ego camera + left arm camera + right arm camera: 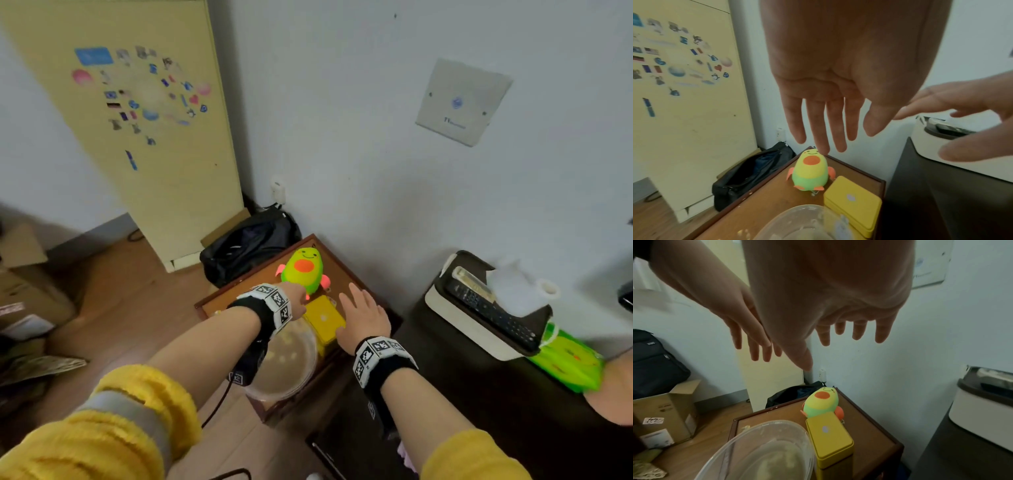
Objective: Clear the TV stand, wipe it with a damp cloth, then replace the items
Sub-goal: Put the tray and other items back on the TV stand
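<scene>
A green and yellow plush toy (pixel 305 270) (pixel 812 172) (pixel 822 402) stands at the back of a small brown side table (pixel 346 270) (pixel 777 194) (pixel 869 418). In front of it lie a yellow tin (pixel 325 320) (pixel 853 203) (pixel 828 438) and a clear plastic bowl (pixel 287 363) (pixel 797 224) (pixel 760 454). My left hand (pixel 298 298) (pixel 836 141) hovers over the toy's near side, fingers straight, holding nothing. Just right of the tin, my right hand (pixel 363 308) (pixel 830 337) is spread above the table and empty. The dark TV stand (pixel 496 394) (pixel 962 459) is to the right.
On the TV stand sit a cream organiser box (pixel 472 329) with remotes and tissue, and a green bag (pixel 568 366). A black bag (pixel 246 246) lies on the floor behind the side table. Cardboard boxes (pixel 24 274) stand at left, a sticker-covered cream panel (pixel 154 137) behind.
</scene>
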`<state>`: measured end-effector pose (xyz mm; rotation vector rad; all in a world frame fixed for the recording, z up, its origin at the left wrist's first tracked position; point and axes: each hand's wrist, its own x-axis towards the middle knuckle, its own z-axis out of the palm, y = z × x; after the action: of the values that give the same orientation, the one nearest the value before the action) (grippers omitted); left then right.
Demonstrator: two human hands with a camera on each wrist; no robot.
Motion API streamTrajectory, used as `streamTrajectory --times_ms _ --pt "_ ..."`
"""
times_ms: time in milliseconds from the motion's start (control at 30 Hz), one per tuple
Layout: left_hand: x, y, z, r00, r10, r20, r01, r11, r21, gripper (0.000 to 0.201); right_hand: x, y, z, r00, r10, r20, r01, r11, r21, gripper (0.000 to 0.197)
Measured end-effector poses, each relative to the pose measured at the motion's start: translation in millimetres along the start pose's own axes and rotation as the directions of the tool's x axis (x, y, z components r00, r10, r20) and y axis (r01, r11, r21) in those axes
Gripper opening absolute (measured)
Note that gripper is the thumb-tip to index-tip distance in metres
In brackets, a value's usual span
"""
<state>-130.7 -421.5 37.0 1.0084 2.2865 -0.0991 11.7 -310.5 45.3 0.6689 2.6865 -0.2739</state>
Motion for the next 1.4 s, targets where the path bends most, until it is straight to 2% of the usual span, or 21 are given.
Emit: streamTrajectory --times_ms 233,367,500,633,767,900,1000,1233,1400 --pt "42.4 -22.6 1.4 0.995 -0.088 0.05 0.09 0.996 -0.027 0.032 50.4 14.1 27.8 0.978 0.093 0.188 -0.105 0.993 0.056 0.065" --pt "77.4 -30.4 9.8 0.992 -0.124 0.025 0.125 0.99 -0.058 0.034 81.8 28.1 44.9 0.957 0.143 0.251 -0.171 0.981 0.092 0.067" --pt "107.9 -40.2 25.4 0.99 -0.132 0.041 0.134 0.988 -0.079 0.038 107.1 26.1 71.7 0.937 0.18 0.3 -0.225 0.966 0.125 0.072" --pt "142.1 -52.2 35.2 0.992 -0.098 0.079 0.103 0.992 -0.067 0.04 130.8 8.6 100.8 0.936 0.206 0.286 -0.273 0.938 0.216 0.069" --pt "178.3 -63.0 43.3 0.992 -0.048 0.113 0.052 0.998 -0.026 0.043 156.2 1.3 125.6 0.894 0.206 0.399 -0.303 0.932 0.199 0.105" --pt "216.3 -75.0 51.5 0.99 -0.053 0.134 0.047 0.998 0.048 0.066 173.9 -1.3 140.2 0.857 0.207 0.471 -0.33 0.924 0.195 0.116" --pt "244.1 -80.6 51.9 0.99 -0.072 0.124 0.062 0.994 0.085 0.079 177.4 -2.3 154.0 0.866 0.234 0.441 -0.349 0.915 0.2 0.111" --pt "292.4 -81.3 55.0 0.987 -0.118 0.109 0.113 0.992 0.048 0.099 177.6 -4.9 170.5 0.911 0.274 0.309 -0.354 0.903 0.243 0.097" --pt "314.3 -86.9 68.5 0.968 -0.203 0.151 0.201 0.979 0.028 0.119 180.8 -2.6 173.6 0.904 0.278 0.325 -0.361 0.902 0.235 0.101"
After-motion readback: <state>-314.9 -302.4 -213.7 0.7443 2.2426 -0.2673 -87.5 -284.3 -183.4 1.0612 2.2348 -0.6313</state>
